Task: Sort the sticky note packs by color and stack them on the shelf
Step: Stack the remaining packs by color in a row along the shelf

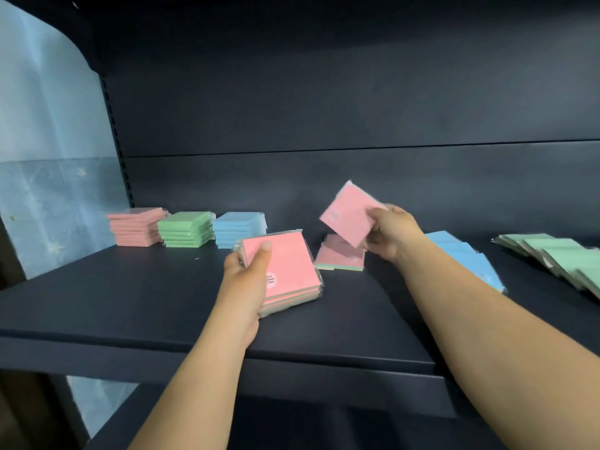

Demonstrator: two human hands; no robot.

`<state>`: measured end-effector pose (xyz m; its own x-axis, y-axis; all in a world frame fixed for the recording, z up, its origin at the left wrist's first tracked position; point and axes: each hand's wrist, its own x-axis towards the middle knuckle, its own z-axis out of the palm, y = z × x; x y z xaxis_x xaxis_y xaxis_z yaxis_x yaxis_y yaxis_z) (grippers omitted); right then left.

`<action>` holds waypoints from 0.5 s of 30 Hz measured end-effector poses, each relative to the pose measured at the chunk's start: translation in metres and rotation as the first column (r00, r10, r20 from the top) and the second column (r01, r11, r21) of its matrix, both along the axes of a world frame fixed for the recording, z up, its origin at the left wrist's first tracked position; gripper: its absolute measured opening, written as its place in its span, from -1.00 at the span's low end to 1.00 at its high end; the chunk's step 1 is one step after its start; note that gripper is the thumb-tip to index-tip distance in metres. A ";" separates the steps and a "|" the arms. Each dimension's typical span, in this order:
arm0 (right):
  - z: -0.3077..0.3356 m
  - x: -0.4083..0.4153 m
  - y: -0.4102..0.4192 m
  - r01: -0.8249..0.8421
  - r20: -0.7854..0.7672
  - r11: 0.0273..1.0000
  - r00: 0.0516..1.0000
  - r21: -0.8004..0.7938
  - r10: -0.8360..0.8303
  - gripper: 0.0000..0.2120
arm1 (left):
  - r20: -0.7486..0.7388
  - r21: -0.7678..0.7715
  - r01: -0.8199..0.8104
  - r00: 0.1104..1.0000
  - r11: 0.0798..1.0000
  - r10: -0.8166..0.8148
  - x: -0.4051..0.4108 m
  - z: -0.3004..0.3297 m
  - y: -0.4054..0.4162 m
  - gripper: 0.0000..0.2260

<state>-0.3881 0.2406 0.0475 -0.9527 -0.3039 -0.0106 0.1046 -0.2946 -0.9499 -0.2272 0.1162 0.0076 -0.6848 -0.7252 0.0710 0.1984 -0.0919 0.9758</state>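
Far left of both hands, against the back of the shelf (130,306): sorted pink stack (136,226), green stack (185,229), blue stack (238,229), side by side and squared.

Nearer, left hand (242,271) clamped on a gathered bundle of pink packs (284,271): thumb pressed flat on the top face, remaining fingers hidden beneath, bundle tilted toward the camera and lifted off the shelf. Palm up, wrist slightly bent, forearm reaching in from below.

Just right of that bundle, a few loose pink packs (339,256) lying on the shelf, below the right fingertips.

Right hand (391,232) pinched on a single pink pack (350,214) at its lower right corner, thumb over the face, fingers behind, pack raised and angled, clear of the loose ones beneath. Wrist turned inward, forearm stretched across from the right.

Beyond the right wrist: blue packs (467,258) fanned in a slanted row; further right, green packs (558,258) likewise spread, unsorted.

Judged step: collecting pink into the left-hand bundle. Best done by laying the single pack flat under the left thumb, edges aligned with the bundle, thumb lifted briefly then pressed again. Slippery wrapping likely, so firm squeeze needed against sliding. Then remaining loose pink gathered, whole bundle carried left and set squarely on the pink stack.
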 end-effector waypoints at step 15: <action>0.001 0.076 -0.001 -0.325 -0.186 0.944 0.925 0.057 0.330 -0.77 | -0.011 -0.012 0.074 0.997 0.997 -0.074 0.006 0.007 0.005 -0.53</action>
